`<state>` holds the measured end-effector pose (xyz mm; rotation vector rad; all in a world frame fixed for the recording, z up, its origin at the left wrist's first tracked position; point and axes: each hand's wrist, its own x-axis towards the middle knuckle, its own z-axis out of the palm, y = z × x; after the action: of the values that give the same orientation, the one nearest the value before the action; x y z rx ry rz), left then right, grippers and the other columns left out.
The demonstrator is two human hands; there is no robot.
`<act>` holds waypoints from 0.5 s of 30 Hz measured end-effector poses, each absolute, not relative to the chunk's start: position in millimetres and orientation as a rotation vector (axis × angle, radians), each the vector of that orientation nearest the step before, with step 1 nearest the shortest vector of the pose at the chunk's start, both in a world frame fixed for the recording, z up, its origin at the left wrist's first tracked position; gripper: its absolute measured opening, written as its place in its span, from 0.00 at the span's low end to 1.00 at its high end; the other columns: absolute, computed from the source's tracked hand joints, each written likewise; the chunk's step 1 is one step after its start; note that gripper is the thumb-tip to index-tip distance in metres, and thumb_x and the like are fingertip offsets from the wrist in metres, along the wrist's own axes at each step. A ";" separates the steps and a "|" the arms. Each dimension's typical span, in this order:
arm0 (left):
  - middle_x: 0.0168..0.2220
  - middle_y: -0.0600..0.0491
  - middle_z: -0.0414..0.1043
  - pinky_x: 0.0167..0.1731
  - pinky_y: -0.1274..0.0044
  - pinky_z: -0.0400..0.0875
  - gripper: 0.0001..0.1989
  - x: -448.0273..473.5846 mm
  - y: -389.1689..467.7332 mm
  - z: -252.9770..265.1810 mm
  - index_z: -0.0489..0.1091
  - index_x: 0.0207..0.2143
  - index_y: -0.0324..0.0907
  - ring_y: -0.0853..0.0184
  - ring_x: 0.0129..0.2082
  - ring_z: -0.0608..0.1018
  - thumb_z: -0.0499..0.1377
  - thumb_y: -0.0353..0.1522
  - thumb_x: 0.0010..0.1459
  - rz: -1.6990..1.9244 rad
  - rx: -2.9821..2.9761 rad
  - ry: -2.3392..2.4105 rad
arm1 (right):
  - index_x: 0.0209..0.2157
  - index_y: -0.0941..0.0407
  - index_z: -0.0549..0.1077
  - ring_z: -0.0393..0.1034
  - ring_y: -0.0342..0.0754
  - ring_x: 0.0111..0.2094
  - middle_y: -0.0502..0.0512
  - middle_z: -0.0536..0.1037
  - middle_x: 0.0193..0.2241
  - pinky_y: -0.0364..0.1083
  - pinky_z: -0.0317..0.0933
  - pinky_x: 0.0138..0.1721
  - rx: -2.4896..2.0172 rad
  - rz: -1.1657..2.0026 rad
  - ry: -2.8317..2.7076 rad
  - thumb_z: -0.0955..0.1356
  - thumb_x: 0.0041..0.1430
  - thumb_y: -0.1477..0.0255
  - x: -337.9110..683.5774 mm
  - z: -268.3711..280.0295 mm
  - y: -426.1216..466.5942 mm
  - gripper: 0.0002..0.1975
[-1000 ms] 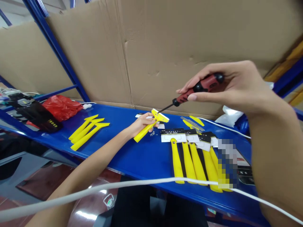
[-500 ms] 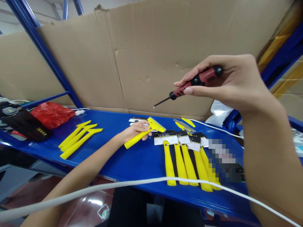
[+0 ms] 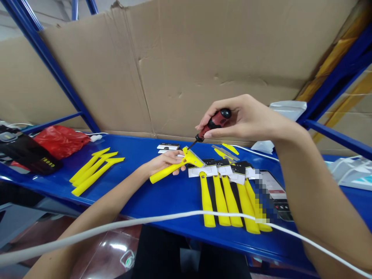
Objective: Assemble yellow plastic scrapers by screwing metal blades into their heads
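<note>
My left hand (image 3: 162, 162) grips a yellow scraper (image 3: 174, 167) over the blue metal shelf (image 3: 162, 197); my right hand (image 3: 244, 118) is closed around a red screwdriver (image 3: 211, 126), with cardboard sheets (image 3: 203, 58) behind.

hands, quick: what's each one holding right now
Left hand: closed on yellow plastic scraper.
Right hand: closed on red-and-black-handled screwdriver.

On the shelf (image 3: 174, 193), we find loose handles (image 3: 94, 170) at left and carded scrapers (image 3: 229, 190) at right. Cardboard (image 3: 174, 69) stands behind.
</note>
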<state>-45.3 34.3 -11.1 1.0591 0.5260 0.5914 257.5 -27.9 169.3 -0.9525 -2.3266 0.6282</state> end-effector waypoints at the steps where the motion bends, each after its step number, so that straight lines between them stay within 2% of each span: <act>1: 0.45 0.43 0.81 0.24 0.77 0.77 0.24 -44.8 33.6 -10.3 0.73 0.55 0.39 0.60 0.36 0.87 0.73 0.26 0.58 0.588 1.056 0.524 | 0.46 0.49 0.86 0.81 0.63 0.50 0.60 0.89 0.49 0.60 0.74 0.49 -0.938 0.624 -2.323 0.81 0.58 0.43 255.9 168.5 -27.8 0.26; 7: 0.46 0.43 0.82 0.24 0.78 0.77 0.21 -45.4 32.7 -9.5 0.72 0.51 0.40 0.60 0.35 0.87 0.73 0.26 0.58 0.582 1.025 0.517 | 0.46 0.50 0.86 0.81 0.60 0.48 0.60 0.89 0.47 0.59 0.74 0.48 -0.888 0.646 -2.323 0.81 0.60 0.46 254.1 165.3 -25.2 0.24; 12: 0.47 0.41 0.82 0.24 0.78 0.77 0.24 -46.6 34.6 -11.1 0.71 0.56 0.38 0.60 0.36 0.87 0.72 0.25 0.59 0.569 1.031 0.505 | 0.45 0.50 0.86 0.81 0.59 0.47 0.59 0.89 0.47 0.57 0.74 0.46 -0.875 0.634 -2.334 0.81 0.61 0.49 253.4 164.3 -23.8 0.22; 15: 0.46 0.42 0.82 0.24 0.78 0.78 0.23 -46.7 35.6 -12.2 0.71 0.56 0.38 0.60 0.35 0.87 0.72 0.24 0.60 0.571 1.032 0.499 | 0.45 0.51 0.86 0.81 0.58 0.46 0.59 0.89 0.46 0.56 0.74 0.45 -0.846 0.625 -2.343 0.81 0.62 0.51 251.9 163.0 -23.3 0.19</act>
<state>-46.7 35.6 -12.2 1.0318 0.4990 0.5706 251.9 -23.3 163.0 -0.8461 -2.3431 0.6252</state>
